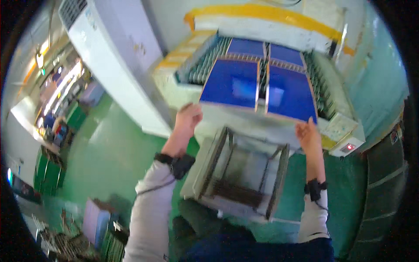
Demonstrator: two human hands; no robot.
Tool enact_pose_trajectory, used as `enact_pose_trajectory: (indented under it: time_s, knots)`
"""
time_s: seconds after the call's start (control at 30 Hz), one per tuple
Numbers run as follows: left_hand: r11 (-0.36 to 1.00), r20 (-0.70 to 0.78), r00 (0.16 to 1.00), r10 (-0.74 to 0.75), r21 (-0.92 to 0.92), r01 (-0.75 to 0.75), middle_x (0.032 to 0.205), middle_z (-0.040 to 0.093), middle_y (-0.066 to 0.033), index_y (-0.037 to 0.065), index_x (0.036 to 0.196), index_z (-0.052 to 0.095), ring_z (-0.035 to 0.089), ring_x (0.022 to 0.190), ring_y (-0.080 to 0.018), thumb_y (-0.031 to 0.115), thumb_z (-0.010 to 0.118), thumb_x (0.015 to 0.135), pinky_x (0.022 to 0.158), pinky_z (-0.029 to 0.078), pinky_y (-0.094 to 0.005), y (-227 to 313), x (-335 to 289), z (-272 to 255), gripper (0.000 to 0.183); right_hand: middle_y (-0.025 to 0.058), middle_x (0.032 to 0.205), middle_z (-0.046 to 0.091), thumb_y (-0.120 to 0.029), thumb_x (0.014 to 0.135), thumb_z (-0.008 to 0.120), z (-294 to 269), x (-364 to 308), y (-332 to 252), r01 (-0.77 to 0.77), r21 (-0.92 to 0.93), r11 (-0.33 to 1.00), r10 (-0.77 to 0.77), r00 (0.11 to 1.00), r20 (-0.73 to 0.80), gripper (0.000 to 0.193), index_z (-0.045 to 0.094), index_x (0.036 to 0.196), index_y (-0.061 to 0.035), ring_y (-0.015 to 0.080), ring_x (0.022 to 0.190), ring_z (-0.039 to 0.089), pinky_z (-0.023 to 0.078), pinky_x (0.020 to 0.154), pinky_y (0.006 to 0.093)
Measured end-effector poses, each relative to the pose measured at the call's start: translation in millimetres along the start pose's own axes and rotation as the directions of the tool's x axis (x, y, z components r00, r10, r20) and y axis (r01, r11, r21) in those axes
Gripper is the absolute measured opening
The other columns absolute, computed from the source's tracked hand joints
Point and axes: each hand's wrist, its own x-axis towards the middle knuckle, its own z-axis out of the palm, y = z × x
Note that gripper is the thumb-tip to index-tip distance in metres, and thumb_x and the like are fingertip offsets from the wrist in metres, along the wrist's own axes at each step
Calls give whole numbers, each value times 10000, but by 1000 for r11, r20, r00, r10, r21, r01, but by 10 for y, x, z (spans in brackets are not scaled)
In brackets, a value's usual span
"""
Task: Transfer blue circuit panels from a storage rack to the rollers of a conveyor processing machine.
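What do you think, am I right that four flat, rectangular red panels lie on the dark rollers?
Not quite: the head view shows that the four flat, rectangular panels are blue, not red. They do lie on the dark rollers.

Hands (188, 118) near blue panels (231, 82) on roller conveyor (201, 72); frame stand (278, 177) below.

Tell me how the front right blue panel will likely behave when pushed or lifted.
The front right blue panel looks flat, with no visible sag, so it is probably fairly stiff. Lying on a bed of rollers, it would likely slide easily when pushed. Its face reflects light, so it may feel slippery.
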Motion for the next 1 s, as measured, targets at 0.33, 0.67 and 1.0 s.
enact_pose_trajectory:
  time_s: [0.33,0.67,1.0]
  knots:
    - [951,-453,888,-77,234,201,943,599,-86,2,1237,436,587,775,-172,165,624,834,673,491,-294,-20,-1674,-970,473,91,1075,604,-274,857,616,287,-1333,1525,233,-877,419,314,870,381,329,588,1101,-54,204,983,578,458,836,314]
    - [978,-717,678,-161,-24,207,942,586,-79,35,1236,459,572,786,-183,159,598,853,660,481,-306,-600,-3843,-2233,426,180,1218,506,-320,700,749,469,-2080,2405,714,-698,59,194,678,709,625,505,1212,-57,355,1139,454,360,967,431]
    - [942,-859,392,-330,-269,202,899,591,-75,21,1200,473,577,695,-161,155,565,877,581,478,-260,-1234,-5691,-2730,362,158,1394,338,-396,734,689,521,-2321,2651,695,-651,-305,238,718,655,825,291,1405,-129,368,1255,326,235,1024,517]
